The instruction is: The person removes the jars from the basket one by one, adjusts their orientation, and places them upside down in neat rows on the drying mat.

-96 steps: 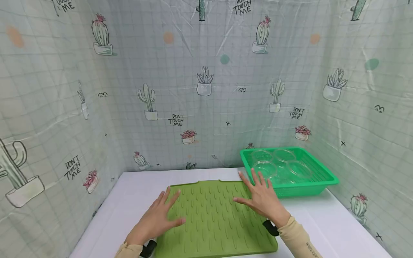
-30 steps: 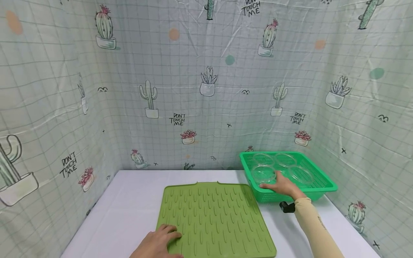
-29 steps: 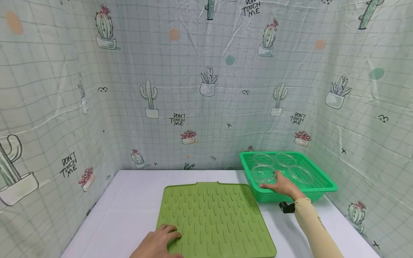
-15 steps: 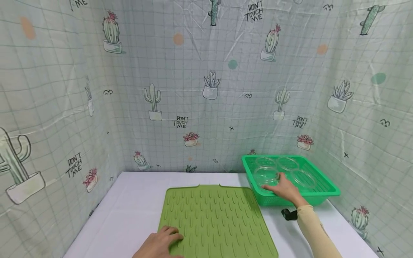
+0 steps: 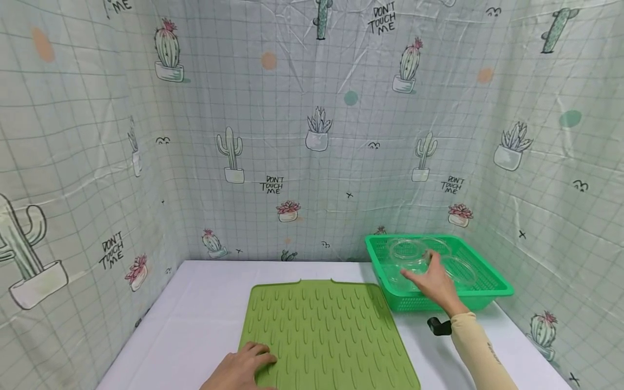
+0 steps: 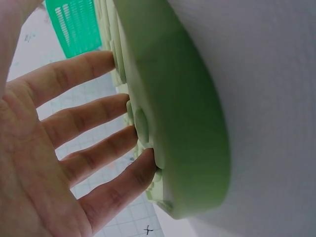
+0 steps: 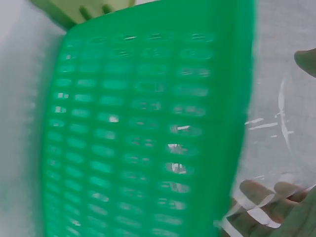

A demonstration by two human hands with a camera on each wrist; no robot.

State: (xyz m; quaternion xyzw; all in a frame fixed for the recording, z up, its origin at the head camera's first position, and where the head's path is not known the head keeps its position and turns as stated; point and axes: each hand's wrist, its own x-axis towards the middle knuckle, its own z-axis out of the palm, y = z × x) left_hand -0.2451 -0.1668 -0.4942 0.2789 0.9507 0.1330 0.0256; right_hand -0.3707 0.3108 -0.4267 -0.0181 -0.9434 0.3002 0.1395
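One clear container (image 5: 413, 264) is held by the right hand (image 5: 437, 284), thumb and fingers set wide around its side, over the green basket (image 5: 414, 303). The left hand (image 5: 238, 369), fingers spread and gripping nothing, touches the green mat (image 5: 331, 330) on the tabletop (image 5: 195, 309).

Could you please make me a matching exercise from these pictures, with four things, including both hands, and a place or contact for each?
Things
1. Olive-green, ribbed, rectangular mat
2. Person's bare left hand
3. Bright green, slotted plastic basket
4. Person's bare right hand

Places and contacts
A. Touching the mat near its left edge
B. Gripping a clear, round container
C. Flat on the white-covered table, around its middle
D. On the table's right side, toward the back

Right pairs: 1-C, 2-A, 3-D, 4-B
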